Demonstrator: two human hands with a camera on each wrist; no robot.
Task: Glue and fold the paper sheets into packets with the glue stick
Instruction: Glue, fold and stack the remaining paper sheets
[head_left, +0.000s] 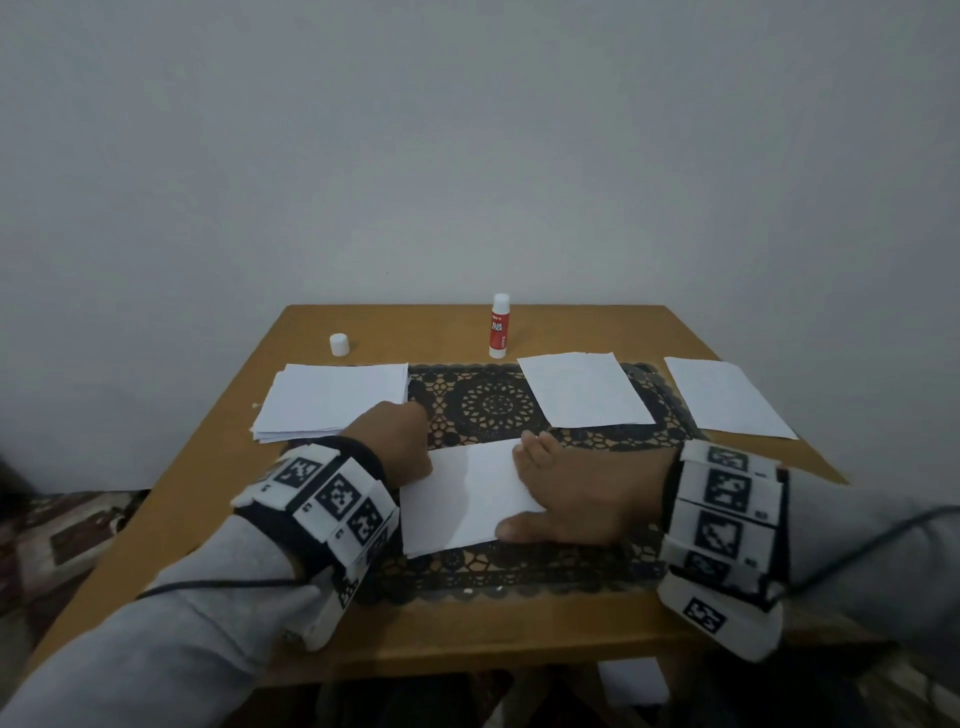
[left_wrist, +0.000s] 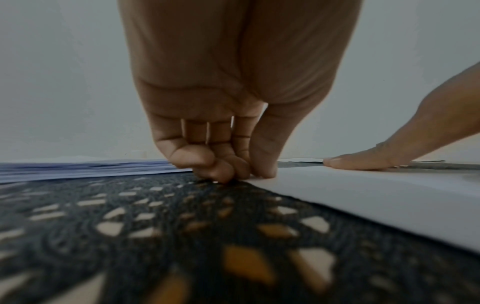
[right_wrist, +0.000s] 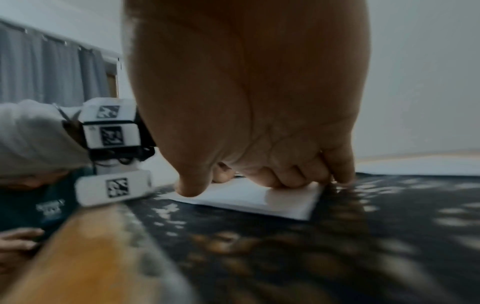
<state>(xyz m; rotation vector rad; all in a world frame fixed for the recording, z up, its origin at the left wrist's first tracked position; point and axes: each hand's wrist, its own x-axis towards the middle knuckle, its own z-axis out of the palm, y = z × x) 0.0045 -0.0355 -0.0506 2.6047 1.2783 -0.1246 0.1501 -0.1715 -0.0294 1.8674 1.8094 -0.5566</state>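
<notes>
Two hands are seen on a folded white paper sheet (head_left: 470, 493) that lies at the lower centre of the head view, on a black lace-patterned mat (head_left: 493, 405) covering the middle of a brown wooden desk (head_left: 218, 467). The left hand (head_left: 397, 441) is placed at the sheet's left edge; in the left wrist view its fingers (left_wrist: 223, 170) are curled and bunched together, with their tips pressed down at the paper's corner, the thumb beside them on the paper. The right hand (head_left: 582, 488) is laid on the sheet's right part, its fingers (head_left: 535, 452) held close together and pressed on the paper, the thumb (head_left: 519, 530) set apart along the near edge. Whether anything is pinched by the right hand cannot be told.

A stack of white paper sheets (head_left: 332, 400) is seen left of centre, just beyond the left hand. Two single white sheets are laid at the right: one (head_left: 584, 389) partly on the mat, the other (head_left: 727, 397) further right on the bare desk. A red-and-white glue stick (head_left: 498, 327) stands upright near the far edge of the desk, well apart from its small white cap (head_left: 339, 345), which stands to the left. Grey sleeves (head_left: 171, 639) and marker-printed wristbands (head_left: 332, 499) are worn on both arms.
</notes>
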